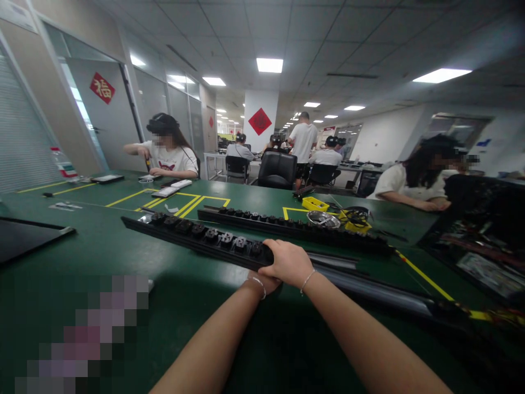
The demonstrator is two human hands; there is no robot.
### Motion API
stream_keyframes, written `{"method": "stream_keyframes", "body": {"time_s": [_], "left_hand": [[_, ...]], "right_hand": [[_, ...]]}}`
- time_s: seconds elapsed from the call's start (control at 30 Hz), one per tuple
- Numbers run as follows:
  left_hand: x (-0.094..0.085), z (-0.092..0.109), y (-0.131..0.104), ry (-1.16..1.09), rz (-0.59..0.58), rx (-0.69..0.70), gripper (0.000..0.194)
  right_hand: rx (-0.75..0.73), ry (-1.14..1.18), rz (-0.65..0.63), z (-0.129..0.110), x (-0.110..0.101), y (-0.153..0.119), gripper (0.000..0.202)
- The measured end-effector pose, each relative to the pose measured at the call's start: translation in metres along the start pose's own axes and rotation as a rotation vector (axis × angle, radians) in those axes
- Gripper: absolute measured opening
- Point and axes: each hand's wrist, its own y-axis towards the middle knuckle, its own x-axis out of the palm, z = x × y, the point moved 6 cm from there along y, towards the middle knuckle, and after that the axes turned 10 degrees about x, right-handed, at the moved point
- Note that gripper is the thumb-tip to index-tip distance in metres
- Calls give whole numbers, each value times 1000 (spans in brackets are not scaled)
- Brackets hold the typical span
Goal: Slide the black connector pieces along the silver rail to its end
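Observation:
A long black rail (184, 232) carrying a row of dark and grey block-like parts is lifted slightly off the green table, its far end pointing left. My right hand (289, 262) wraps over the rail's near end, thumb in front and fingers on top. Beneath that end is my left hand (264, 282), its fingers mostly hidden under the rail. Behind lies a second black rail (287, 225) with a similar row of parts. A long, smooth black piece (377, 287) stretches to the right, beyond my right hand.
Yellow tape lines mark the green table (102, 241). At the back right are a yellow tray (315, 204), a metal dish (324, 219) and coiled black cables. A black panel (28, 238) lies left. People sit across the table at left and right.

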Motion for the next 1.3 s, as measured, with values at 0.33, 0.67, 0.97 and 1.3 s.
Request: {"method": "stream_keyframes", "body": {"time_s": [0.33, 0.67, 0.97, 1.3], "left_hand": [[-56, 46, -106, -213, 59, 121, 19], [-84, 5, -129, 59, 469, -65, 34], [-60, -9, -123, 156, 305, -67, 49], [-60, -7, -120, 211, 331, -74, 46]], "right_hand": [[-5, 58, -74, -20, 35, -11, 62], [-58, 79, -130, -36, 61, -24, 47], [-63, 72, -145, -35, 66, -27, 46], [127, 268, 159, 24, 33, -72, 38]]}}
